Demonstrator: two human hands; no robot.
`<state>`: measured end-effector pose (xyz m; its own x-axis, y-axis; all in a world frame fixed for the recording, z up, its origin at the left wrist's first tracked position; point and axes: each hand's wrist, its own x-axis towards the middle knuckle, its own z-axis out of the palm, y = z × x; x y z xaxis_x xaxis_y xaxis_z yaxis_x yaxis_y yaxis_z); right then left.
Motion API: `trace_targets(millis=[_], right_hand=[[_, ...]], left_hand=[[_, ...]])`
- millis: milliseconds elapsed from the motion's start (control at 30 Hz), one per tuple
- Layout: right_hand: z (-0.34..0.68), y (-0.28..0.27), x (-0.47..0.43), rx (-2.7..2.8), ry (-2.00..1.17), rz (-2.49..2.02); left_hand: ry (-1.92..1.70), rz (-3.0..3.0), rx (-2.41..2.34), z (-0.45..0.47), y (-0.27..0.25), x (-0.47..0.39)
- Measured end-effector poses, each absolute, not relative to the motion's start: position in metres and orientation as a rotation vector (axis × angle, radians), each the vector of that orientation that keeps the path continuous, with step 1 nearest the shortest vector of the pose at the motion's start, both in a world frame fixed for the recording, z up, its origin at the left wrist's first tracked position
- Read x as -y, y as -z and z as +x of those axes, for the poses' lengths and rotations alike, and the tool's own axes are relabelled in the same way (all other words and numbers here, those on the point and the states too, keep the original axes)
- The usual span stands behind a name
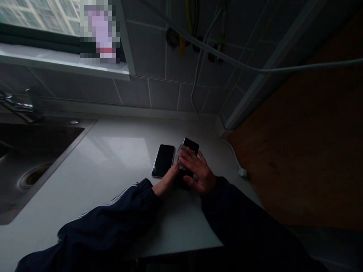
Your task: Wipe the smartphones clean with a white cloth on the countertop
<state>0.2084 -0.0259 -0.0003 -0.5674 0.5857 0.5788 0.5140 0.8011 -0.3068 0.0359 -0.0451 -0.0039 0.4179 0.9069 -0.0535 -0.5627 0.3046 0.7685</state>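
My left hand [166,182] is closed on a see-through piece that looks like a clear phone case [179,154], its thumb along the near edge. My right hand [198,170] lies over it with fingers stretched out and touching its surface. Something dark sits under the two hands; its shape is hard to make out. Just left of them a smartphone [163,160] rests flat on the counter, its screen black. A second black phone-like slab [191,145] shows behind my right fingers, partly covered by them.
The white countertop [119,181] runs left to a steel sink [56,160] with a tap [21,107]. A pale cable [194,102] hangs down the tiled wall, ending in a white plug [242,172]. A brown wooden panel [306,151] stands at right.
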Motion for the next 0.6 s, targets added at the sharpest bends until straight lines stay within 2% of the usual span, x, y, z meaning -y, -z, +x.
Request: trace_targets(millis=[233,467,600], right_hand=[[0.208,0.0,0.026,2.299,-0.173,-0.744],[0.213,0.003,0.017,2.13,-0.125,-1.039],[0.212,0.001,0.021,2.226,-0.176,-0.886]], left_hand=[[-0.965,0.579,-0.549,0.034,0.001,0.043],[-0.906,0.59,-0.456,0.033,-0.003,0.044],[-0.96,0.497,-0.453,0.032,-0.002,0.039]])
